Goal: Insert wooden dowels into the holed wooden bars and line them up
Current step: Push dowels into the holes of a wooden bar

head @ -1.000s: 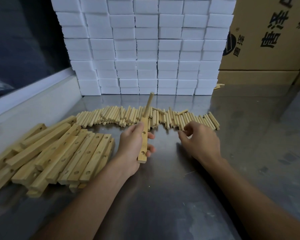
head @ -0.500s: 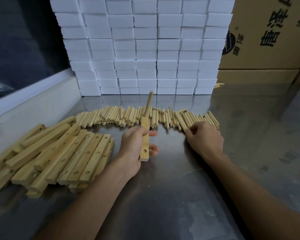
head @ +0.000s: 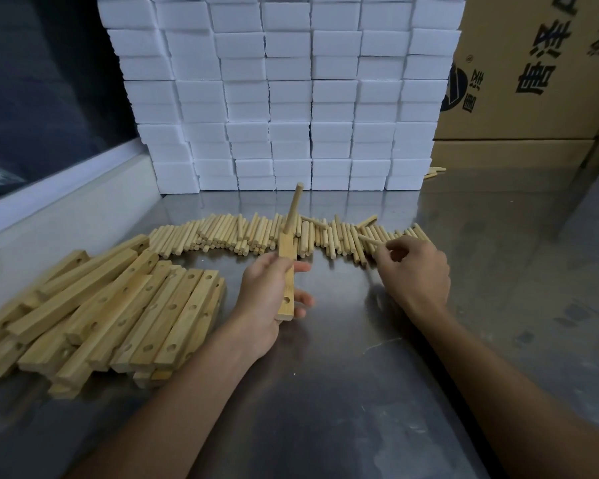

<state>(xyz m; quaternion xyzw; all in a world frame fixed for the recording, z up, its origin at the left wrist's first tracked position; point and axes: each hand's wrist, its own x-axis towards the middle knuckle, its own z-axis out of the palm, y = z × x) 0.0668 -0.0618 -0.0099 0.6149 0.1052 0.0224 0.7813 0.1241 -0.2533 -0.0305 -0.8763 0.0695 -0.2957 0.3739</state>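
My left hand point(head: 268, 299) grips a holed wooden bar point(head: 286, 271) above the steel table, its long axis pointing away from me. One dowel point(head: 293, 209) stands up out of the bar's far hole; an empty hole shows near its close end. At the right end of the row of loose dowels point(head: 256, 233), my right hand point(head: 417, 271) pinches a single dowel point(head: 369, 239) between thumb and fingertips. A pile of holed bars point(head: 111, 305) lies to the left of my left hand.
A wall of stacked white foam blocks point(head: 284, 98) stands behind the dowels. Cardboard boxes point(head: 533, 81) rise at the back right, with a couple of stray dowels point(head: 434, 171) at their foot. A white ledge point(head: 66, 202) borders the steel table point(head: 360, 392) on the left.
My right hand has shifted right along the dowel row and lifted one dowel's end from it. The left hand with the bar has barely moved.
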